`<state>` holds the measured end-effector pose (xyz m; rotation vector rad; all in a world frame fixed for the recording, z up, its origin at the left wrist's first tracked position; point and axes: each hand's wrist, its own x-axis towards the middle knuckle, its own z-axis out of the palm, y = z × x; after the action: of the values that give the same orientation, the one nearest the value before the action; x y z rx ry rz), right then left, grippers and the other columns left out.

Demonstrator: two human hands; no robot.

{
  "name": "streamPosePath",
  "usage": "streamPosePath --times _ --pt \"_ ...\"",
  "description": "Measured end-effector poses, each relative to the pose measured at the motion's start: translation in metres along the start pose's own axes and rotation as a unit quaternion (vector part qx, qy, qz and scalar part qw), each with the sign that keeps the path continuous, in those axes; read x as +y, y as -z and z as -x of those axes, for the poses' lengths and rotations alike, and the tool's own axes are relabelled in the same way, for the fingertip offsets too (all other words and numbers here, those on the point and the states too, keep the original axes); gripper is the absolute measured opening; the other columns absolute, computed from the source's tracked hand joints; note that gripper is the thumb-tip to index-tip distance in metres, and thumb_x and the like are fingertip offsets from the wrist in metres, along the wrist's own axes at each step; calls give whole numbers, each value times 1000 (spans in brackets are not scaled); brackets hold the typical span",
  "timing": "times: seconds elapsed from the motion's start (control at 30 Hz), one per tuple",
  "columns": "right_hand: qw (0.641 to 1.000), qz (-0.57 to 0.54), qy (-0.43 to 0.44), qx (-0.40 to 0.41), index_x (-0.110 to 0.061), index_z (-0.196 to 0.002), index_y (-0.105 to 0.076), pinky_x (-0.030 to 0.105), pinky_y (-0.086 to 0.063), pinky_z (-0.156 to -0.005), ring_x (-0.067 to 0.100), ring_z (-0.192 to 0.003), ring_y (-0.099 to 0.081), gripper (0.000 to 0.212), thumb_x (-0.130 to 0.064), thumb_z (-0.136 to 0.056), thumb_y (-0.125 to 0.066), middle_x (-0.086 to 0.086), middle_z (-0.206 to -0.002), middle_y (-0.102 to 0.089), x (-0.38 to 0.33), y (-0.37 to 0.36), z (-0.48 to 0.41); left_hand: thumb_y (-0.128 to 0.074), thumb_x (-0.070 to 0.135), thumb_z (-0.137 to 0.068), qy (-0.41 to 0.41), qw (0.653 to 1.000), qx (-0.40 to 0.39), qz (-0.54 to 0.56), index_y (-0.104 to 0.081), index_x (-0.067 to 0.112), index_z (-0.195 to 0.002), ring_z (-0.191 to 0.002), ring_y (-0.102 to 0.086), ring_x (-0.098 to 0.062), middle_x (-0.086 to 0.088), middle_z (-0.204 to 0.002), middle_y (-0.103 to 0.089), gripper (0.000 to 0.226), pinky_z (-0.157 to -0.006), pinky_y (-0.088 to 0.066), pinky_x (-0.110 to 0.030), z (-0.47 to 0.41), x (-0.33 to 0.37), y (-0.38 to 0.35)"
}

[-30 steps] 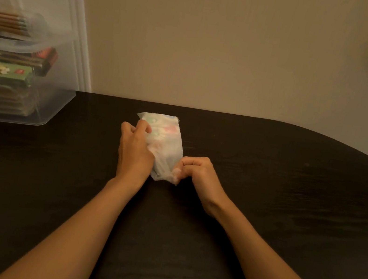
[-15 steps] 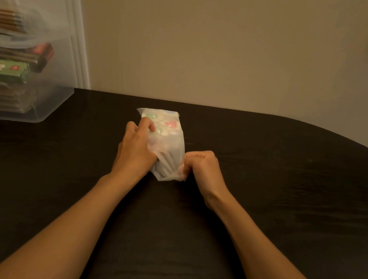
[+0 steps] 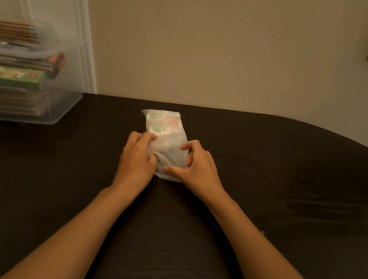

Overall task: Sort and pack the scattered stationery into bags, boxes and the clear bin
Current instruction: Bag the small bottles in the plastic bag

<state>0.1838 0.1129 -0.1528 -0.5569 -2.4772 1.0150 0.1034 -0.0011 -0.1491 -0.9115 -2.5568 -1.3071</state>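
Both hands are set on the near end of a white bag (image 3: 166,127) that lies flat on the dark counter (image 3: 277,205), one at each side and close together without touching each other. On the bag's left edge, the left hand (image 3: 138,157) has its fingers curled over the thin material and bunches it slightly near the bottom. At the lower right corner, the right hand (image 3: 198,170) holds the bag, its thumb laid along the bottom edge and its fingers arched onto the top. Through the bag's far half, green and red shapes show faintly; what they are cannot be told. The bag sits near the middle of the counter, well apart from the clear bin (image 3: 64,106) at the far left. Inside the bin, stacked flat, are a green box (image 3: 14,78), a dark box (image 3: 52,64) above it, and a bundle of brown pencils (image 3: 5,29) on top. A beige wall (image 3: 219,47) rises behind the counter.
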Motion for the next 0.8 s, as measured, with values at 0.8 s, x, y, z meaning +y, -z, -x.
streamPosePath --times 0.8 --pt "976 -61 96 185 -21 -80 -53 15 -50 -54 2 -56 -58 13 -16 -92 -55 -10 -62 -57 -11 6 47 -64 24 -83 47 995 -23 -90 -37 19 -119 -84 -41 -11 -4 -119 -39 46 -66 -37 -25 35 6 21"
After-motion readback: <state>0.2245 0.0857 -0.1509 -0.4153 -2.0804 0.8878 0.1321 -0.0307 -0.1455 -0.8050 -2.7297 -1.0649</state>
